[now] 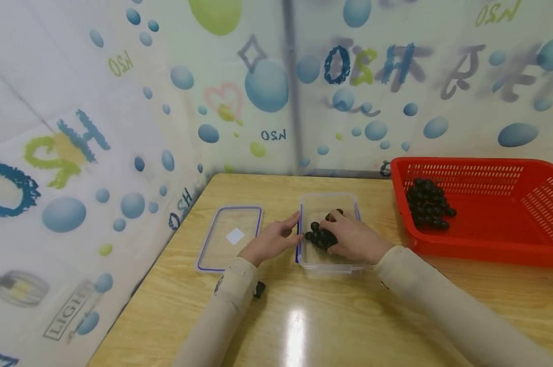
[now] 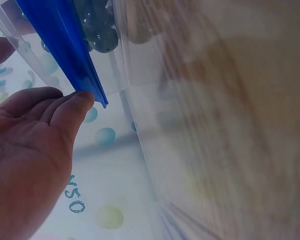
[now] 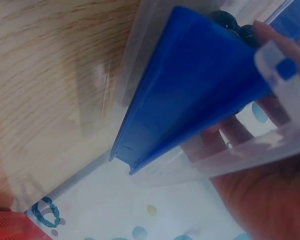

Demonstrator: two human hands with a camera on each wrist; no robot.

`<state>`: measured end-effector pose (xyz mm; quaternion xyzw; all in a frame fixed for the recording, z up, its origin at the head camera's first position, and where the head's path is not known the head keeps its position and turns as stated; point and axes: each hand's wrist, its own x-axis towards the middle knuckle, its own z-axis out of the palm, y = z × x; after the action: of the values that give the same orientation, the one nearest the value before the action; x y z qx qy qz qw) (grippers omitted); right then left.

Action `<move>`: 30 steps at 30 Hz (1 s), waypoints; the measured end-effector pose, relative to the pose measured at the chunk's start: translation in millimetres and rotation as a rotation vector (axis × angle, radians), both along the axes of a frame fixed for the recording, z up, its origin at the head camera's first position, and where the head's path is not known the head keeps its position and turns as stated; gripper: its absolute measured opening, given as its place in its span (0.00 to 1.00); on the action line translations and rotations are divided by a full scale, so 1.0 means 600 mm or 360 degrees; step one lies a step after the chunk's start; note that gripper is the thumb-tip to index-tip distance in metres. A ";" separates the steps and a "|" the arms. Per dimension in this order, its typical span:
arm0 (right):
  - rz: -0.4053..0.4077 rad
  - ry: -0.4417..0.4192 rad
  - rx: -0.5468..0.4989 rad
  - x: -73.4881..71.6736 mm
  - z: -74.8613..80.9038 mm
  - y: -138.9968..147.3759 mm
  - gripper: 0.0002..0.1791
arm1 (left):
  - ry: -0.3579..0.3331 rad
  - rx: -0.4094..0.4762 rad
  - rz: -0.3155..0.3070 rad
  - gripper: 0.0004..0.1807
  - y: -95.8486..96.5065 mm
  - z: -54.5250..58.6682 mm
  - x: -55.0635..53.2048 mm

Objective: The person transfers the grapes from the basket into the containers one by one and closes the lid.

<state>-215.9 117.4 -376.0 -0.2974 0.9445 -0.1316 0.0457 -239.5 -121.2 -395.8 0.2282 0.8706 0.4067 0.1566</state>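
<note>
A clear plastic food container (image 1: pixel 331 266) with blue clip flaps stands on the table. In it lies a bunch of dark grapes (image 1: pixel 319 237). My right hand (image 1: pixel 356 238) reaches inside over the wall and grips the bunch from above, fingers curled round it. In the right wrist view a blue clip flap (image 3: pixel 190 80) hangs in front of that hand, hiding part of the fingers. My left hand (image 1: pixel 271 241) is at the container's left side with extended fingers; in the left wrist view its fingertips touch the blue flap (image 2: pixel 65 47) there.
The container's clear lid (image 1: pixel 226 255) with a blue seal lies to the left. At the right stands a red plastic basket (image 1: pixel 492 251) holding another bunch of dark grapes (image 1: pixel 425 201). A small black object (image 1: pixel 259 289) is beside my left wrist. A printed curtain (image 1: pixel 267 153) hangs behind the table.
</note>
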 end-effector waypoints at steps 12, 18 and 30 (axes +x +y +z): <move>0.0003 -0.0029 0.0055 -0.006 -0.001 0.003 0.31 | 0.0001 0.0131 -0.0020 0.35 0.004 -0.005 0.002; -0.0028 -0.0050 0.0028 0.005 0.037 0.016 0.35 | -0.0010 0.0127 -0.0026 0.35 0.004 -0.006 0.003; -0.0427 -0.0057 0.0123 -0.038 0.238 0.193 0.42 | -0.0024 0.0096 -0.0026 0.35 0.002 0.000 0.004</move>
<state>-238.8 233.4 -233.2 -0.1641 0.9792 -0.1054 0.0560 -237.2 -120.2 -395.5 0.2369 0.8548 0.4332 0.1596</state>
